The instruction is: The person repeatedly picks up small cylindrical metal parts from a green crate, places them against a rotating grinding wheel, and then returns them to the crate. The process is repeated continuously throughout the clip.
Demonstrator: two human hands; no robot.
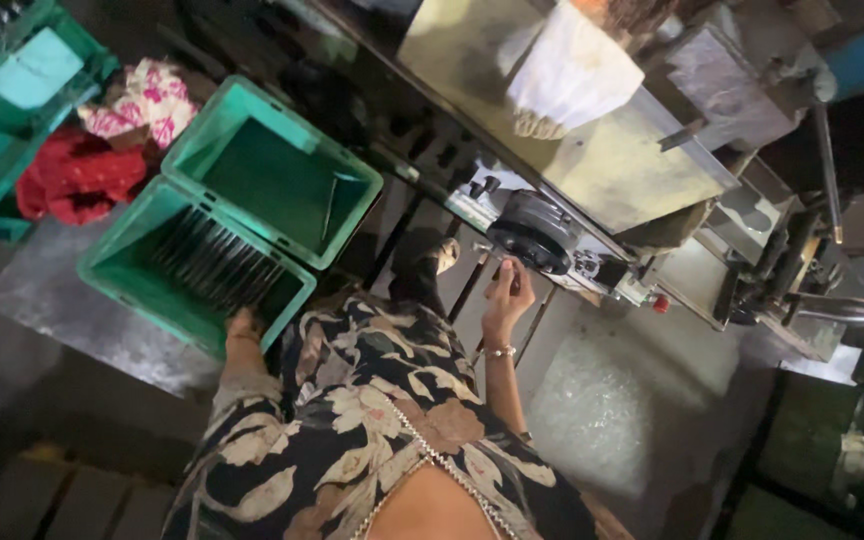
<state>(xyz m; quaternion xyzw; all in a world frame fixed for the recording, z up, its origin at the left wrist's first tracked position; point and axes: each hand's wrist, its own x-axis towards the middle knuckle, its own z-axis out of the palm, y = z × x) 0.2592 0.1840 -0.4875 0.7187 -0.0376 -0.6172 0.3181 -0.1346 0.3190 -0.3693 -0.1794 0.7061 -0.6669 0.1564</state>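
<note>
My left hand [242,325] reaches into a green plastic crate [112,270] that holds several thin dark metal rods [214,265]; its fingers are hidden behind the crate's rim. My right hand [508,296] is raised below a black round handwheel [534,232] on the machine, fingers curled around a small dark handle. A bracelet sits on that wrist. My flowered sleeves and dress fill the lower middle of the view.
A second green crate [277,170] with one rod in it stands beside the first. Red and pink cloths [102,140] lie at upper left by more green crates. The metal machine [632,170] with levers runs along the right.
</note>
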